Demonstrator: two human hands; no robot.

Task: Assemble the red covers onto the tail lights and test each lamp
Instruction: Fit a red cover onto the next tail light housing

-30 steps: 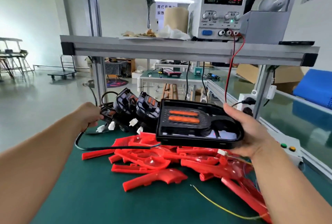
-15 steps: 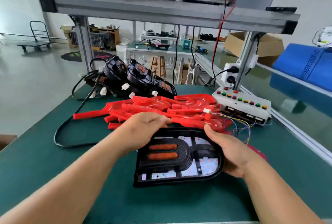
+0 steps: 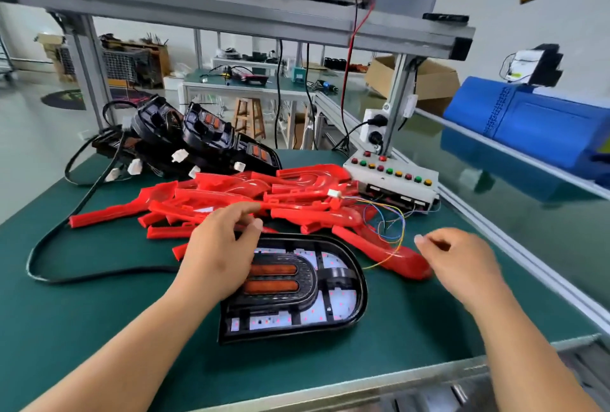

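Green mat (image 3: 82,312) covers the whole bench. Far left, a black cable (image 3: 49,243) loops over it and runs up towards the stack of black tail lights (image 3: 198,140) in the upper left.

Next over, mid-frame, is the pile of red covers (image 3: 264,193), sprawled from left of centre to right of centre. My left hand (image 3: 221,246) sits just below that pile, over the upper left corner of the tail light (image 3: 297,292) I'm working on. Its fingers are loose, tips right at the edge of the covers, not wrapped round anything as far as I can see.

The tail light itself lies flat and face up just below centre, just beside the near edge of the red pile. To its right, a stray red cover (image 3: 406,263) and some coloured wires (image 3: 389,223) lie between it and my right hand (image 3: 462,259). That hand hovers clear of the lamp, fingers loosely curled, holding nothing.

Up and right of the pile is the white button box (image 3: 392,180), close to the metal rail (image 3: 528,266) along the bench's right edge. There's bare mat in the lower left and lower right, and the front edge (image 3: 363,385) is close below the lamp.

Half a second ago both hands were gripping the lamp's sides. Now the right has let go and swung out, and the left has shifted up towards the covers.
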